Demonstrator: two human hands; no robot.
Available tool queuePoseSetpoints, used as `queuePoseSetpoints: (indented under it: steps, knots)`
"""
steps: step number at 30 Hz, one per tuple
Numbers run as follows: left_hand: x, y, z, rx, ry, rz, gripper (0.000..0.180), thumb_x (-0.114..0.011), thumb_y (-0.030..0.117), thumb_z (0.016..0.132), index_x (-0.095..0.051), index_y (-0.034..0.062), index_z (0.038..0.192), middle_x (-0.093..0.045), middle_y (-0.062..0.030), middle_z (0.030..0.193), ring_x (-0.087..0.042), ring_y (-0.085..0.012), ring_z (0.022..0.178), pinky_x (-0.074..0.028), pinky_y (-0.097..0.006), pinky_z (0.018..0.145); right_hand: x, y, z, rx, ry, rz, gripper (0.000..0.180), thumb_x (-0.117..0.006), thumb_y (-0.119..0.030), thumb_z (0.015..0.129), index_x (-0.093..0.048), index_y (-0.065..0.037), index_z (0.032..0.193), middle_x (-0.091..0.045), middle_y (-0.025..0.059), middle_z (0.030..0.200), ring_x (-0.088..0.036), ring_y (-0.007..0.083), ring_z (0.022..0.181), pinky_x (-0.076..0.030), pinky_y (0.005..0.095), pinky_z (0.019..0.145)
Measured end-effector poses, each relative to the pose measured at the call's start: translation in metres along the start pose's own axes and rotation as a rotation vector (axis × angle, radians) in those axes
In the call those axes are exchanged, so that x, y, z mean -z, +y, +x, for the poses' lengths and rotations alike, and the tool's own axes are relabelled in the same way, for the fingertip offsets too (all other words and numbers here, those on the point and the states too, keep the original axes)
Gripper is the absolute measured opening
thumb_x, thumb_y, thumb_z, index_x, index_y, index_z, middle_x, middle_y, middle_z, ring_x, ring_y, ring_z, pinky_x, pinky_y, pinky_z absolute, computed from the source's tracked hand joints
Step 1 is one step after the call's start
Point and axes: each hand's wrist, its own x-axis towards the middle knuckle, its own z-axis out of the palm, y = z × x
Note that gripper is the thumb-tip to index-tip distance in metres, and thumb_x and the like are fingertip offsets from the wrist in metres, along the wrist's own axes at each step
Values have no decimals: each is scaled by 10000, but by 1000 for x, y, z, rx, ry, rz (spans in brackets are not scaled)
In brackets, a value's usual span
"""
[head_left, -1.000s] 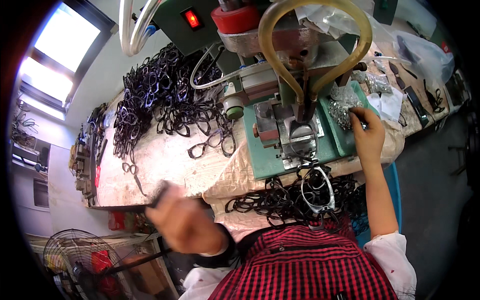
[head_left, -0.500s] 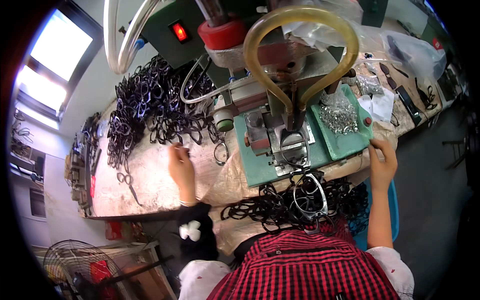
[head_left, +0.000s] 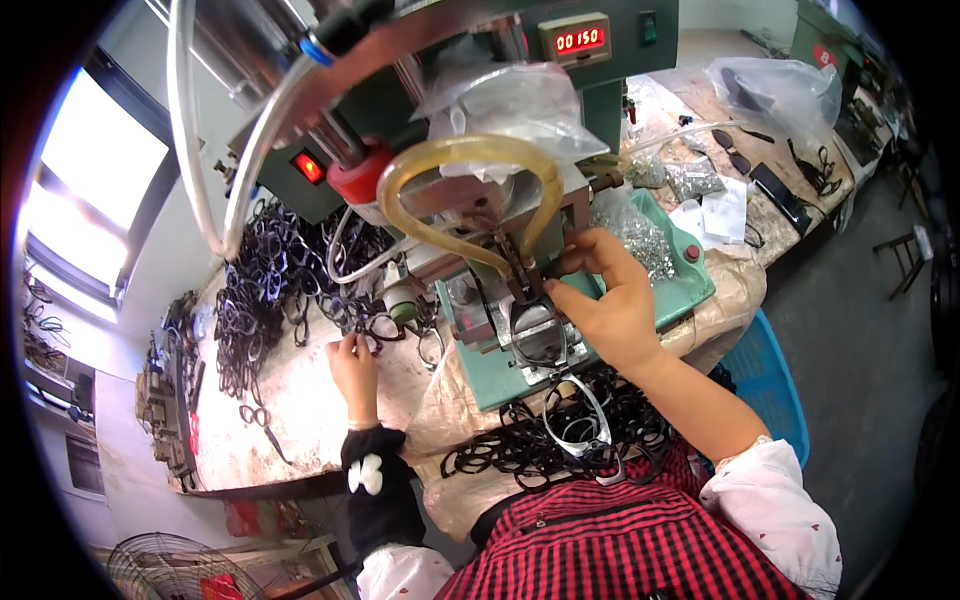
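My right hand [head_left: 612, 308] is at the working head of a green bench press [head_left: 470, 375]. Its thumb and index finger curl together beside the head; whatever is between them is too small or hidden to make out. Under the head, an eyeglass frame [head_left: 568, 352] has one rim on the metal fixture, and its silvery other rim hangs over the front edge. My left hand [head_left: 355, 378] rests at the near edge of a large pile of black eyeglass frames [head_left: 262, 285], its fingertips pinched on a black eyeglass frame [head_left: 384, 328].
More black frames [head_left: 500, 440] lie before the press, above my checked apron. A green tray [head_left: 690, 285] holds small metal parts [head_left: 648, 250]. Scissors [head_left: 262, 425] lie on the left of the table. A blue basket [head_left: 775, 390] stands at the right. A yellowish hose [head_left: 470, 150] loops over the press.
My right hand has moved from the green tray's edge up and left to the press head. My left hand stays by the pile's edge. The whole view has shifted.
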Motion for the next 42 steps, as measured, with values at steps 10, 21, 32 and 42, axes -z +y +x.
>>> queuePoseSetpoints:
  steps: [10, 21, 32, 42]
  knots:
    - [161, 213, 5, -564, 91, -1062, 195, -481, 133, 1047, -542, -2, 1174, -600, -169, 1077, -610, -231, 816, -555, -319, 643, -17, -11, -6, -293, -8, 444, 461, -689, 41, 823, -525, 39, 1254, -669, 39, 923, -589, 85, 881, -463, 230, 827]
    - [146, 219, 5, -485, 140, -1145, 185, -486, 131, 1041, -525, -25, 1131, -573, -198, 1146, -586, -251, 996, -561, -365, 716, -18, -8, -12, -168, -33, 276, 486, -710, 3, 837, -507, 38, 1277, -645, 55, 973, -602, 103, 903, -464, 247, 836]
    - [138, 213, 4, -352, 102, -1197, 182, -536, 148, 1034, -535, -13, 1119, -609, -192, 1099, -618, -235, 943, -595, -354, 687, -24, 6, -15, -2, 32, 274, 514, -753, 54, 820, -522, 51, 1279, -650, 95, 1089, -661, 115, 942, -515, 247, 858]
    - [139, 225, 3, -391, 73, -1304, 90, -555, 11, 985, -553, -38, 1061, -645, -185, 1044, -639, -220, 836, -554, -333, 739, -20, -19, -27, -223, 33, 466, 617, -668, 70, 833, -424, 26, 1399, -679, 163, 1141, -643, 197, 1072, -485, 313, 964]
